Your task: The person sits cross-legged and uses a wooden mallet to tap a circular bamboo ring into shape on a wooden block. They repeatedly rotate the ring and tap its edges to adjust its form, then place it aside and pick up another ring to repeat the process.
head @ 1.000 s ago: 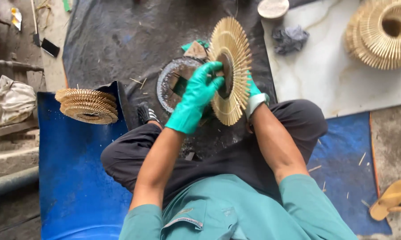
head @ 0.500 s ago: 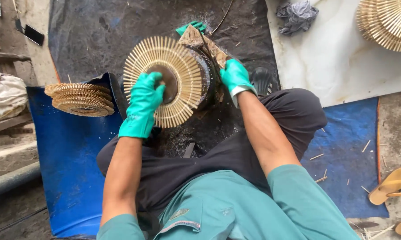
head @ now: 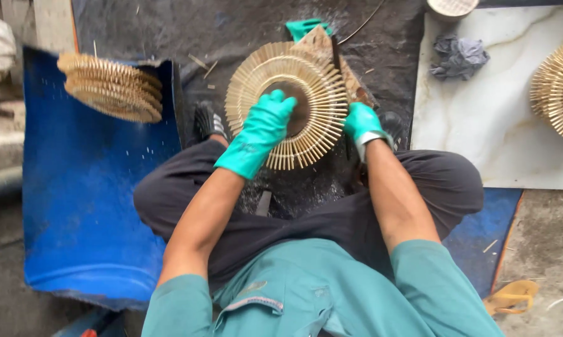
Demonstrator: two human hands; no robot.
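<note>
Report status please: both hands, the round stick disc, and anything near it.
Left hand pressing on centre of stick disc. Right hand at its right edge. Stacked discs lie apart on blue sheet.

The left hand [head: 261, 133] covers the bamboo disc's [head: 289, 103] center, a second disc pile [head: 559, 87] gets cropped at the right edge, and the stack [head: 111, 87] on the left is blurry.

Illumination is even, diffuse daylight with no single evident source; shadows are soft and shallow. The white marble slab [head: 481, 125] reads brightest, near overexposure along its pale veining, with no hard glare. The dark mat [head: 169, 31] holds low detail. Motion blur softens the stack of stick discs [head: 113, 87] at left and the frame's left edge (streaked horizontally). Central area is acceptably sharp. Slight wide-angle stretching at the corners.
</note>
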